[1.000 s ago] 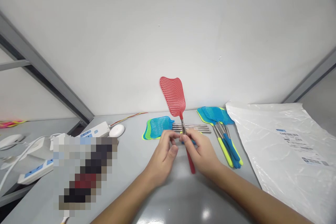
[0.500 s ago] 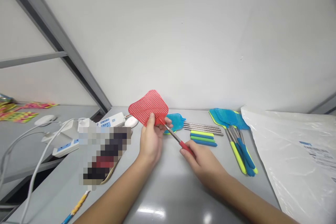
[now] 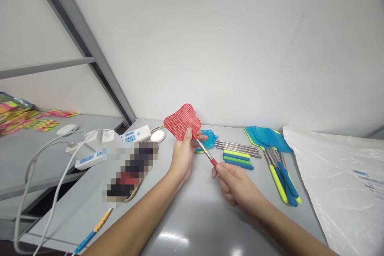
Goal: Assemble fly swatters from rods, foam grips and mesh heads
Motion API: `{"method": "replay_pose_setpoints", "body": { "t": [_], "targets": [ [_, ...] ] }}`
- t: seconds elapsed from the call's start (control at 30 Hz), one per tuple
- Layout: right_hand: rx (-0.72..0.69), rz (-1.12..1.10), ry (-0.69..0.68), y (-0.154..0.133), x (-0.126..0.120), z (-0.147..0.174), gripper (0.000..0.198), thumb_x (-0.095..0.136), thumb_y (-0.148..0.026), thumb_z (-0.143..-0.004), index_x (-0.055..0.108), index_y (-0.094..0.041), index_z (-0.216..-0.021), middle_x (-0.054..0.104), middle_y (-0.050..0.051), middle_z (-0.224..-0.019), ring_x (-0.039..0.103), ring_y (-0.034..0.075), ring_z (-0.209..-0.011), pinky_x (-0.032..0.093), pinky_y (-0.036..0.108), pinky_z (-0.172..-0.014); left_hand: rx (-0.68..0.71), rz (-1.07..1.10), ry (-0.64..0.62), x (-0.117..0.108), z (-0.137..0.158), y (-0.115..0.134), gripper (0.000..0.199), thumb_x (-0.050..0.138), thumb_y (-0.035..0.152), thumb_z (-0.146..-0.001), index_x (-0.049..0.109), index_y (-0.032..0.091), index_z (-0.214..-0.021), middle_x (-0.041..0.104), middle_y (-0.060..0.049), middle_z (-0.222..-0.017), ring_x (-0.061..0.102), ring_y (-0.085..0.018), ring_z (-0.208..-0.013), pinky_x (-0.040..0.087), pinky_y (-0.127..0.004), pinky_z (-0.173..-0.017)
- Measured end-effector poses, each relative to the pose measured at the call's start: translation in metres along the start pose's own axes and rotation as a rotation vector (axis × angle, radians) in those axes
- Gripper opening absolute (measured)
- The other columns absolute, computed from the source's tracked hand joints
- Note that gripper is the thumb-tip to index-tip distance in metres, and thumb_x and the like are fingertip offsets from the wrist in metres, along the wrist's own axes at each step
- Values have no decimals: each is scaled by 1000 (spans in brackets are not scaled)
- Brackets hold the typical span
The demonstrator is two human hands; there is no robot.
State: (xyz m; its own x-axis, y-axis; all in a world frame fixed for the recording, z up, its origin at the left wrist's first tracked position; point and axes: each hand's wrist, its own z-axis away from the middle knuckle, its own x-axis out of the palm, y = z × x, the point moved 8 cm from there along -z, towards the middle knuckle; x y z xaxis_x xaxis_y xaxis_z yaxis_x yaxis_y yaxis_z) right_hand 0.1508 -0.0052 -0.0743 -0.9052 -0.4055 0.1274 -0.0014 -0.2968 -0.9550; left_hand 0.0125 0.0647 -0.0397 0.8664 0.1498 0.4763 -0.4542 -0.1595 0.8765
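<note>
Between my hands is a red fly swatter [image 3: 183, 123] with a perforated head and a metal shaft. My left hand [image 3: 183, 156] pinches it where the head joins the shaft, thumb on top. Around its red grip, my right hand [image 3: 235, 180] is closed, hiding most of that grip. Just behind lie blue swatter heads [image 3: 209, 139] with a yellow-green edge beneath. Several metal rods [image 3: 238, 148] rest to their right. In front of the rods, several yellow, green and blue handle sleeves [image 3: 238, 160] lie side by side.
Blue and yellow-green swatters [image 3: 279, 168] lie piled at the right, beside a white plastic bag [image 3: 336, 176]. On the left are power strips [image 3: 136, 134], white cables [image 3: 57, 196], a round white device [image 3: 157, 136] and a pixelated object [image 3: 132, 174]. Behind stands a pale wall [image 3: 210, 48].
The view has turned slightly left, so things sit further right. My right hand has shifted its hold on the red grip, with its fingers now curled under it. My left hand keeps its pinch.
</note>
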Motion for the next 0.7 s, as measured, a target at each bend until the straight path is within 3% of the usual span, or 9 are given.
{"method": "replay_pose_setpoints", "body": {
  "t": [0.07,0.17,0.23,0.37,0.47,0.7],
  "targets": [
    [78,-151,-55,5,6,2,36,43,-58,-90,50,-23,-83,20,-12,-48,7,7,-40,9,21,-36,-1,-11,-11,0,0,-1,40,56,51,-85,66,12,-86,71,-10,-85,66,-20,-85,49,-31,-76],
    [90,-152,-69,3,4,3,37,43,-58,-90,51,-23,-84,18,-12,-49,6,7,-40,8,21,-37,12,-42,-11,-1,0,-1,40,55,51,-87,66,13,-88,71,-10,-86,66,-21,-88,50,-31,-76],
    [29,15,-13,-4,-5,1,39,40,-58,-91,52,-22,-83,21,-11,-48,11,7,-40,12,22,-38,24,-76,-1,-2,2,-1,40,53,51,-87,66,13,-88,71,-11,-89,66,-22,-90,50,-31,-76],
    [-267,623,231,-31,-24,2,36,37,-48,-94,54,-21,-79,47,-2,-60,40,12,-54,25,24,-51,32,-121,16,-4,4,-4,41,53,53,-86,66,14,-90,72,-11,-90,67,-22,-89,50,-31,-74],
    [-316,894,336,-36,-29,3,31,33,-43,-96,51,-21,-80,54,0,-65,44,14,-58,25,26,-54,0,-93,4,-3,3,-9,41,53,53,-86,65,14,-93,71,-10,-90,67,-21,-87,50,-30,-72],
    [-342,734,244,-33,-31,-1,34,35,-44,-96,56,-21,-83,58,-1,-69,51,15,-64,33,25,-58,-101,-61,-191,16,11,-22,37,51,50,-89,63,15,-95,71,-9,-85,65,-19,-81,48,-29,-73]
  ]
}}
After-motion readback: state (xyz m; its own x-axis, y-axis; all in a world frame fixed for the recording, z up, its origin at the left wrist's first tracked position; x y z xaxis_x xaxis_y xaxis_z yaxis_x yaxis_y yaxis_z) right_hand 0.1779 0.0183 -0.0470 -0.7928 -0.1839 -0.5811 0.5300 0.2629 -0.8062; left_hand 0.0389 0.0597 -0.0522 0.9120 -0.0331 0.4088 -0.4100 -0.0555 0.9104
